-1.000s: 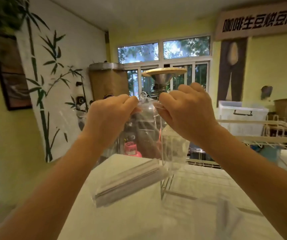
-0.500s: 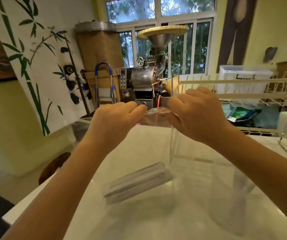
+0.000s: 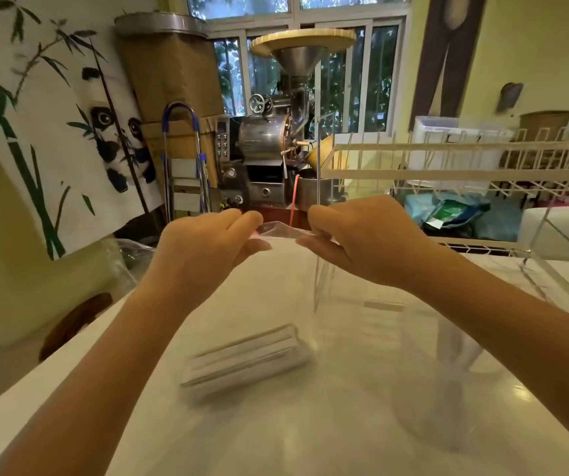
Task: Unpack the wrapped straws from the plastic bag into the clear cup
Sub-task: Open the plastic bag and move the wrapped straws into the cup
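Still | both hands point(image 3: 207, 249) point(image 3: 365, 242) pinch plastic bag point(image 3: 277, 231) mouth; now lower

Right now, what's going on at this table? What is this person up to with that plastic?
A person holds a clear plastic bag up above a white table, pinching its top edge between the left hand and the right hand, apparently pulling it open. A bundle of wrapped straws sits low inside the bag. A clear cup stands on the table under the right forearm, with something pale in it too blurred to identify. No straws have plainly gone in yet.
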